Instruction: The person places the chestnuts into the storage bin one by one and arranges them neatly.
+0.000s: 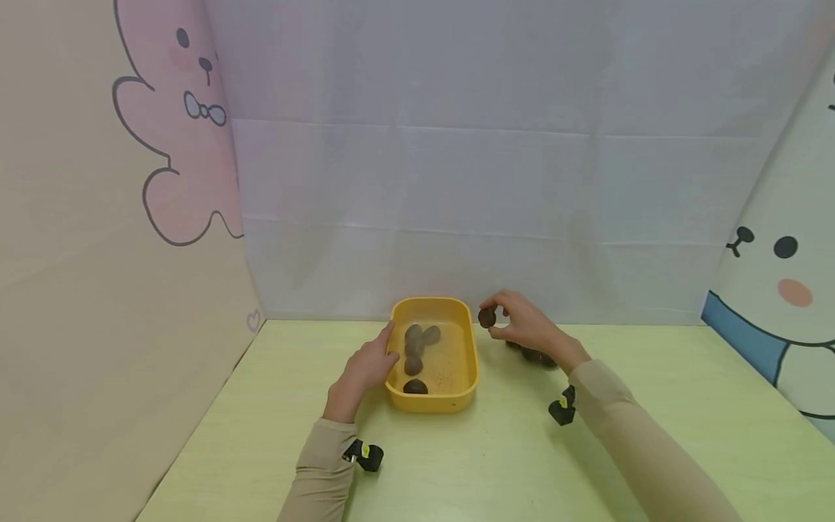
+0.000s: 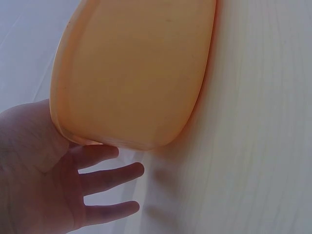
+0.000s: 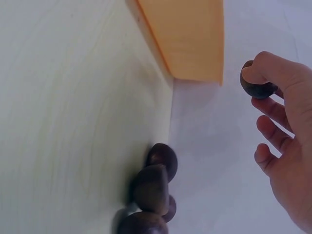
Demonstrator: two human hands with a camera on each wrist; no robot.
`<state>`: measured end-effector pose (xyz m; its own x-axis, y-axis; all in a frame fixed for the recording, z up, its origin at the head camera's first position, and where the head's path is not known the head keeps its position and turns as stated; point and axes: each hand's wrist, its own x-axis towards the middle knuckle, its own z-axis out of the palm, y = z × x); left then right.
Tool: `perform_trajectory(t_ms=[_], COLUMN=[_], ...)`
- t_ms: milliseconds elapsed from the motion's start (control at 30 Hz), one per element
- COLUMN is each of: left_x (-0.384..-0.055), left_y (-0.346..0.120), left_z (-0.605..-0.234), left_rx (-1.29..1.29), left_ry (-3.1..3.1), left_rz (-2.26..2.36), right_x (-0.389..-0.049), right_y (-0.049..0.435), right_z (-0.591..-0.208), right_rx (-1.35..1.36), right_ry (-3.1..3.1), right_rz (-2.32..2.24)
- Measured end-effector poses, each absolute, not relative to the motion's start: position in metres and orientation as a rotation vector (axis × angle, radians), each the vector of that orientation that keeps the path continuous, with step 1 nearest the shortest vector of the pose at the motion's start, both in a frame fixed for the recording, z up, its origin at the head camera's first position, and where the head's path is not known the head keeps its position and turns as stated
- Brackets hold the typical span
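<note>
A yellow plastic bin [image 1: 466, 397] stands near the back edge of the table, with several dark brown chestnuts [image 1: 414, 364] lying along its left side. My left hand [image 1: 367, 366] holds the bin's left rim, the thumb reaching over the inside. In the left wrist view, the other fingers of that hand [image 2: 44, 170] extend outside the bin wall. To the right of the bin, my right hand [image 1: 527, 322] pinches one chestnut [image 1: 486, 317] between thumb and fingers, above the table. More chestnuts [image 3: 152, 190] lie in a cluster below that hand, partly hidden by it in the head view.
A pale yellow-green table [image 1: 496, 464] meets a whitish cloth wall [image 1: 417, 181] just behind the bin. Side walls with cartoon animals rise at left and right. A small black wrist device [image 1: 367, 457] sits on each sleeve.
</note>
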<state>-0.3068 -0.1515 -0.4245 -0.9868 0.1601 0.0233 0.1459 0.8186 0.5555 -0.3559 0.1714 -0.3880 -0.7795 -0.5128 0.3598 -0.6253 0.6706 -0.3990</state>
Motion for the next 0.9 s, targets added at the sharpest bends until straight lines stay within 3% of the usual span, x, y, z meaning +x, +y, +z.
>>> perform_trajectory(t_ms=[900], left_x=[-0.306], left_y=[-0.151], left_z=[-0.423], left_rx=[0.235], left_ry=[2.958], left_rz=[0.923], right_x=[-0.355], right_y=[0.117], right_z=[-0.364], right_rx=[1.101], right_ry=[-2.722], right_rz=[0.59])
